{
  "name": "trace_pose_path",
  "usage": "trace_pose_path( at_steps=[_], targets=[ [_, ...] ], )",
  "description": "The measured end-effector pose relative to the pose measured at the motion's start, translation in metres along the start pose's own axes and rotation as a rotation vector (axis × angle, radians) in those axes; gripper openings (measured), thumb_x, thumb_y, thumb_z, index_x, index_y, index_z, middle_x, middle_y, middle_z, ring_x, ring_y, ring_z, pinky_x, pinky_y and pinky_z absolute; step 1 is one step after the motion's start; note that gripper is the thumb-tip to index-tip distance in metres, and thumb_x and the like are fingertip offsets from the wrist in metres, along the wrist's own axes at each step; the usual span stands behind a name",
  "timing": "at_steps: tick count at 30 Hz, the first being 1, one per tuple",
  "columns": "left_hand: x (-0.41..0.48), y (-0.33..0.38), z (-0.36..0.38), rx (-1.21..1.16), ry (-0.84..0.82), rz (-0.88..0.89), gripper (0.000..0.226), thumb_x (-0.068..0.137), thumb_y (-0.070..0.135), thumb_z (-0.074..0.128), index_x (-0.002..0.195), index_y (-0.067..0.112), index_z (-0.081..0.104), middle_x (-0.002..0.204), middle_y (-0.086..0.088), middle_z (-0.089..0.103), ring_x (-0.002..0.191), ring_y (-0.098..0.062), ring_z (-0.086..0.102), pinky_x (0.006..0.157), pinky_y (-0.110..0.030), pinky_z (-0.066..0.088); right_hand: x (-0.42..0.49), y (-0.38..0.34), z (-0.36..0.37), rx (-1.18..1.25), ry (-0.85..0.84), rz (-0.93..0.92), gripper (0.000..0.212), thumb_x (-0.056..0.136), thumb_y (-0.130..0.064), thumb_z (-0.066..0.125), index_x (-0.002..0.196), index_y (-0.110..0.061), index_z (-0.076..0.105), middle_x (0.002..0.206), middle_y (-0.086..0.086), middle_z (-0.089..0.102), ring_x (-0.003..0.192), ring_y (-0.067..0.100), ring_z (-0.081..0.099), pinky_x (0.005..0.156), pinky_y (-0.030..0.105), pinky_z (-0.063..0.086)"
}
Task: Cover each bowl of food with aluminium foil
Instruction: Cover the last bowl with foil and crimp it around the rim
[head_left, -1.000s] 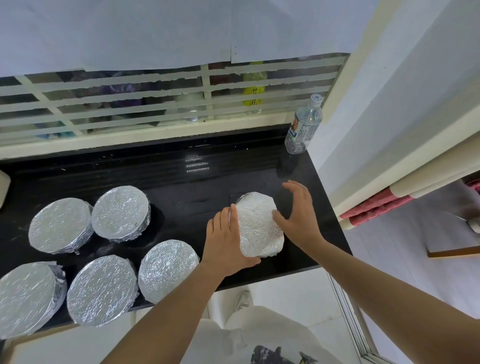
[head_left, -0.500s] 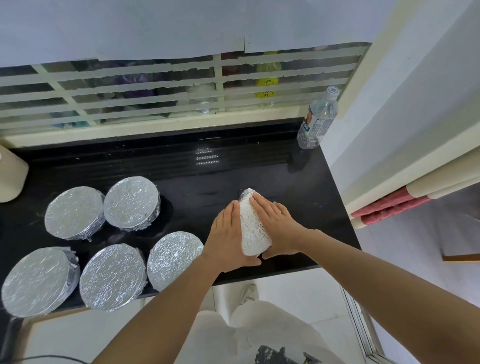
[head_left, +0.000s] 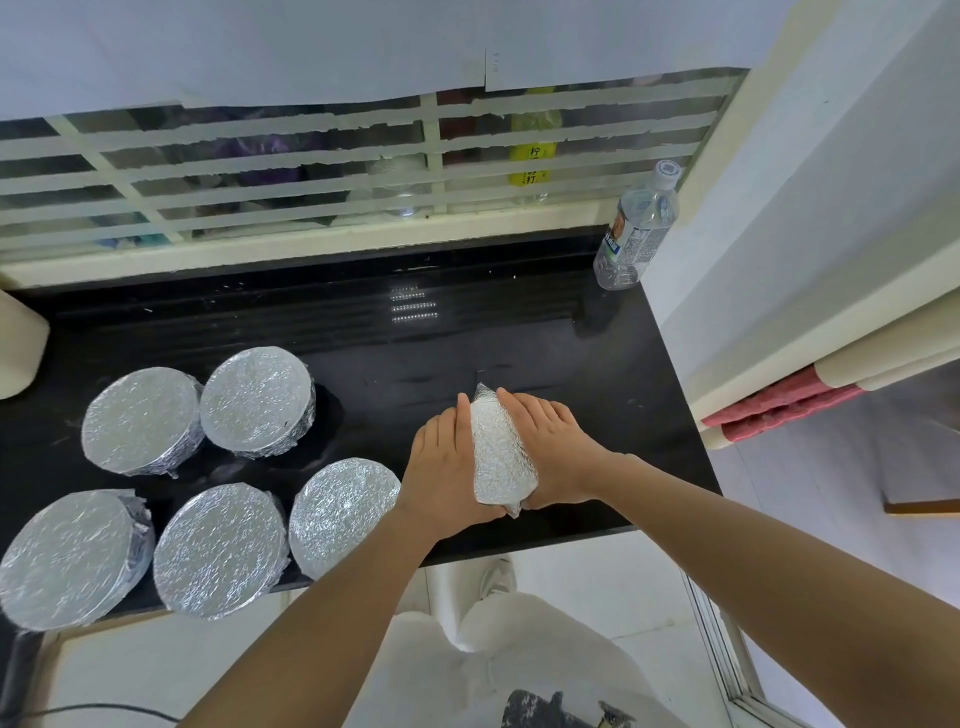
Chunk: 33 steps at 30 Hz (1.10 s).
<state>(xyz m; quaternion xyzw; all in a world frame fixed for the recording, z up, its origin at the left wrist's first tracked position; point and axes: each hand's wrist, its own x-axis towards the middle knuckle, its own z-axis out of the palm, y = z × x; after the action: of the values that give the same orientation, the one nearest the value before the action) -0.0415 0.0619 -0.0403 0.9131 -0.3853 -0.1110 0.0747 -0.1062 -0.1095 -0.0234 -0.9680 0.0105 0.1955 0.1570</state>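
Foil-wrapped bowl (head_left: 501, 457) near the worktop's (head_left: 467, 338) front edge: left hand (head_left: 447, 467) and right hand (head_left: 553, 452), fingers straight, press its sides; smoothing evenly round the rim should seal it.

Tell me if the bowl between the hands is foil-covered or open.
Covered: foil wraps the visible top of the bowl; the left hand and right hand press its sides.

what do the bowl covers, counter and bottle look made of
Covers: aluminium foil, shiny crinkled silver, creased at the rims.
Counter: glossy black, perhaps polished stone or glass; it mirrors window light.
Bottle: probably clear plastic, see-through with a printed label and white cap.
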Motion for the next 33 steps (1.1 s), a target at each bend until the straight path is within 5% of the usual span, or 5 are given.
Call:
trace_pose_path(
  at_steps=[7, 17, 24, 33],
  targets=[
    [-0.001, 0.003, -0.002, 0.130, -0.054, -0.015, 0.147, 0.055, 0.091, 0.061, 0.150, 0.005, -0.012, 0.151, -0.014, 0.036, 0.136, -0.027, 0.040, 0.116, -0.038, 0.028, 0.000, -0.003, -0.001, -0.027, 0.012, 0.016, 0.122, 0.068, -0.059, 0.075, 0.152, -0.019, -0.003, 0.160, 0.000, 0.005, 0.147, 0.022, 0.008, 0.120, 0.037, 0.005],
    [-0.001, 0.000, -0.017, 0.061, -0.137, 0.077, 0.150, 0.060, 0.092, 0.055, 0.149, 0.006, -0.029, 0.160, -0.011, -0.030, 0.149, -0.028, -0.025, 0.122, -0.048, -0.008, -0.002, -0.011, 0.001, -0.084, 0.036, 0.052, 0.117, 0.071, -0.063, 0.070, 0.151, -0.021, -0.005, 0.159, -0.001, 0.006, 0.147, 0.022, 0.009, 0.120, 0.041, 0.004],
    [0.010, 0.016, -0.014, 0.014, -0.152, 0.146, 0.138, 0.069, 0.080, 0.064, 0.153, 0.010, -0.021, 0.163, -0.008, -0.022, 0.151, -0.025, -0.020, 0.124, -0.041, -0.005, -0.002, -0.012, 0.000, -0.118, 0.033, 0.048, 0.114, 0.071, -0.066, 0.068, 0.152, -0.022, 0.001, 0.158, -0.001, 0.011, 0.146, 0.021, 0.011, 0.120, 0.042, 0.006],
    [0.014, 0.014, 0.005, 0.120, -0.071, 0.128, 0.126, 0.066, 0.077, 0.059, 0.154, 0.014, -0.006, 0.164, -0.011, 0.007, 0.149, -0.030, 0.014, 0.122, -0.043, 0.013, 0.000, -0.010, 0.004, -0.078, 0.045, 0.056, 0.106, 0.074, -0.059, 0.070, 0.151, -0.024, 0.006, 0.158, -0.001, 0.014, 0.146, 0.022, 0.013, 0.120, 0.039, 0.007]
  ],
)
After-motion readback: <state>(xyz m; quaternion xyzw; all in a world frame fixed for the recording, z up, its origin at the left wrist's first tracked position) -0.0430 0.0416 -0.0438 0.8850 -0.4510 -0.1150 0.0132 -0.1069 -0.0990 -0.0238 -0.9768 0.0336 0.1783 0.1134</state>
